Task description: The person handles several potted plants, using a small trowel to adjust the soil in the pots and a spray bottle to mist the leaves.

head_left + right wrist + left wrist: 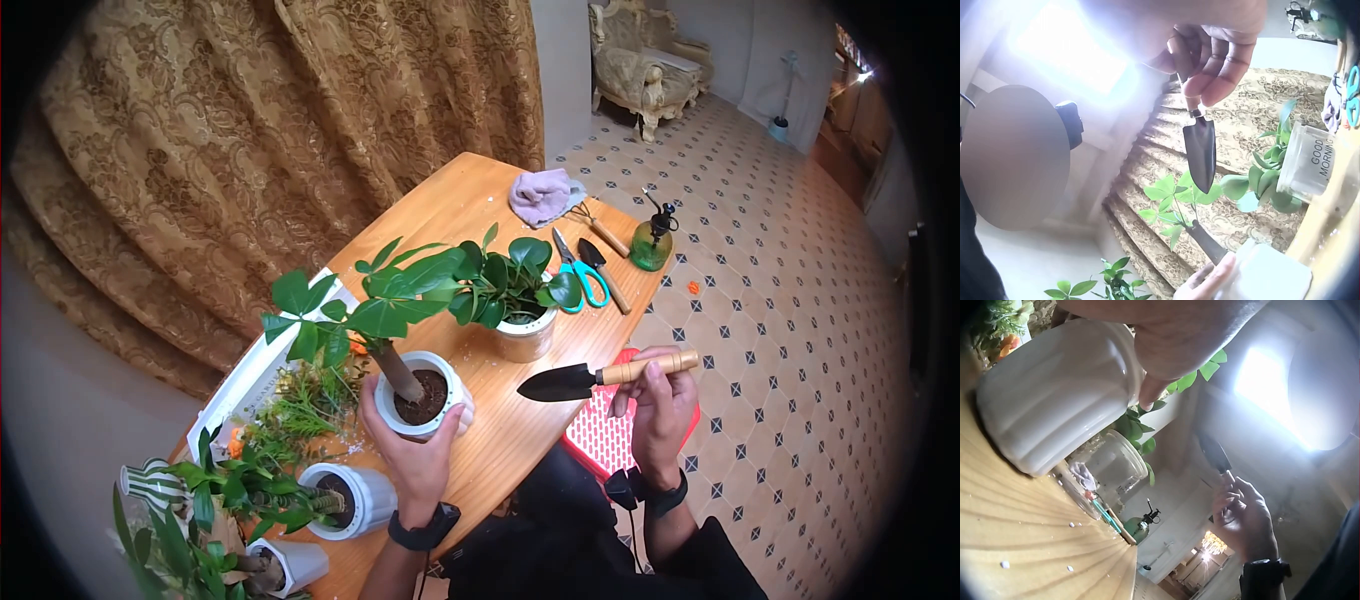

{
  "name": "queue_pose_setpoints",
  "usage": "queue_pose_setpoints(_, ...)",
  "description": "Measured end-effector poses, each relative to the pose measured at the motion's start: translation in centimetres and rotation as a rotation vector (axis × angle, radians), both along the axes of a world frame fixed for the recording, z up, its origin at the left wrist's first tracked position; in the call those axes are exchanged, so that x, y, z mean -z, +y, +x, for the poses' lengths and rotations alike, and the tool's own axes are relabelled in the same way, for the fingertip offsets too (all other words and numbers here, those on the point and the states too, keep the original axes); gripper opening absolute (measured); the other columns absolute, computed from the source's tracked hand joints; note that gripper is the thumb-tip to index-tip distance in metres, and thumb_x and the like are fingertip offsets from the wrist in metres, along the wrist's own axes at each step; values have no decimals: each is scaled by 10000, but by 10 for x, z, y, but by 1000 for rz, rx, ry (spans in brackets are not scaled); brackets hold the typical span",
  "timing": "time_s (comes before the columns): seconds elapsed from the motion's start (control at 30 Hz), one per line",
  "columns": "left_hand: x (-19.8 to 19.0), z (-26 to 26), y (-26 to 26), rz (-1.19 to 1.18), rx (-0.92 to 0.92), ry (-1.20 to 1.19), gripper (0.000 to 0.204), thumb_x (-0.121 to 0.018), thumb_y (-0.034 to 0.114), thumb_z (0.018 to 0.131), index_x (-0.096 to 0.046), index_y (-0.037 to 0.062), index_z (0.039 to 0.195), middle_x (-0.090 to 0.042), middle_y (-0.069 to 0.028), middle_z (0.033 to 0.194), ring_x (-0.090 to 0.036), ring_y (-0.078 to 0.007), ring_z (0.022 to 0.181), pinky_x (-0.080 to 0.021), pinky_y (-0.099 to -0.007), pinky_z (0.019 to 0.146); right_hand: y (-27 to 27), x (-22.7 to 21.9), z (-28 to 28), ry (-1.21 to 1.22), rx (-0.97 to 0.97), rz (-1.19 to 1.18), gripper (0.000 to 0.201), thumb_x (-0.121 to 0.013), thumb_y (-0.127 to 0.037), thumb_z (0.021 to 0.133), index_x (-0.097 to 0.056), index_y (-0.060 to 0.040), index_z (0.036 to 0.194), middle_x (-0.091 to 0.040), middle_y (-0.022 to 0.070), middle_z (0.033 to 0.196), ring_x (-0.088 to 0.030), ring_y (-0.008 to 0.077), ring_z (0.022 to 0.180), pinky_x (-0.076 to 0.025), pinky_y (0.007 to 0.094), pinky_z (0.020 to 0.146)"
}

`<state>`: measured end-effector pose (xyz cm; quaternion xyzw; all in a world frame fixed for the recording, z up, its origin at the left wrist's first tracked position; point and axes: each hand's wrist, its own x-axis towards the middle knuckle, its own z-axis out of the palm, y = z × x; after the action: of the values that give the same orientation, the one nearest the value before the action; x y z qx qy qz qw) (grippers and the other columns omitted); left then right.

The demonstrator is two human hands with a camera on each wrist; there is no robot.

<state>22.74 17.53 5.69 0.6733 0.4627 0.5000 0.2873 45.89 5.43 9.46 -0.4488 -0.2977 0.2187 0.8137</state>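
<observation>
My left hand (418,470) grips a white ribbed plant pot (1054,394) by its rim, thumb on one side and fingers on the other. Dark soil (428,398) and a thick-stemmed leafy plant (390,310) fill it, and in the left wrist view its base is at the wooden table. My right hand (662,415) holds a small trowel (1200,153) by its wooden handle, raised over the table's front edge. The dark blade points left toward the potted plants, apart from the soil. Beyond the pot stands a clear pot (1310,165) lettered "GOOD MORNING" with a round-leaved plant (505,275).
Teal-handled scissors (585,285), another small trowel (605,275), a hand rake (602,232), a purple cloth (540,197) and a green spray bottle (653,240) lie toward the far end. More white pots (365,503) lean at near left. A red stool (600,430) stands below.
</observation>
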Motion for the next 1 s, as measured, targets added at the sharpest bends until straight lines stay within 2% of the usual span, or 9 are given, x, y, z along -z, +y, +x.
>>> queue_pose_setpoints(0.07, 1, 2, 4, -22, 5, -114, 1062, -878, -12, 736, -226, -14, 1575, -377, -174, 1530, -414, -283, 1414, -324, -392, 1195, -1, 5, 4, 27, -8, 0, 205, -569, -174, 1043, -594, 29, 1061, -624, 112, 791, -588, 155, 545, -503, 269, 517)
queue_pose_setpoints(0.2, 5, -3, 8, 23, -53, 37, 1066, -873, -11, 739, -216, -8, 1580, -376, -173, 1529, -414, -280, 1415, -328, -390, 1197, -1, 19, 11, 75, -45, -15, 221, -561, -184, 1049, -592, 33, 1068, -609, 107, 794, -588, 159, 549, -508, 271, 512)
queue_pose_setpoints(0.4, 2, -3, 7, 24, -55, 69, 1069, -873, 4, 740, -210, -11, 1579, -346, -180, 1544, -405, -285, 1426, -321, -399, 1203, 15, 48, 10, 354, -145, -88, 240, -579, -218, 1051, -586, 21, 1075, -607, 100, 791, -587, 156, 551, -516, 283, 499)
queue_pose_setpoints(0.57, 0, -5, 8, -17, -42, 91, 1073, -872, 28, 744, -199, -21, 1578, -343, -194, 1542, -404, -294, 1427, -328, -404, 1198, 33, 71, 3, 444, -219, -119, 242, -585, -227, 1052, -575, 15, 1073, -604, 88, 777, -583, 150, 540, -520, 289, 511)
queue_pose_setpoints(0.7, 1, -5, 8, -11, -41, 86, 1074, -870, 60, 750, -195, -24, 1580, -341, -202, 1543, -403, -302, 1426, -332, -414, 1195, 46, 78, -4, 414, -241, -158, 237, -581, -223, 1056, -557, 12, 1084, -599, 89, 779, -581, 147, 546, -521, 297, 523)
queue_pose_setpoints(0.8, 1, -5, 8, 1, -58, 179, 1084, -873, 110, 756, -186, -28, 1583, -341, -206, 1542, -403, -310, 1423, -330, -419, 1195, 53, 84, -7, 410, -246, -182, 221, -571, -203, 1059, -558, 16, 1079, -595, 90, 781, -582, 142, 556, -522, 292, 531)
queue_pose_setpoints(0.87, 0, -2, 6, -77, -45, 66, 1105, -882, 161, 754, -180, -32, 1585, -343, -208, 1538, -402, -317, 1422, -328, -425, 1194, 59, 92, -8, 401, -268, -196, 208, -563, -188, 1061, -558, 20, 1077, -591, 89, 782, -583, 138, 562, -522, 289, 532)
queue_pose_setpoints(1.0, -2, 1, 4, -121, -65, 46, 1130, -890, 197, 749, -170, -34, 1588, -337, -208, 1544, -399, -318, 1424, -322, -429, 1196, 68, 104, -8, 343, -292, -179, 176, -540, -148, 1063, -559, 26, 1070, -582, 83, 773, -581, 130, 570, -527, 282, 534)
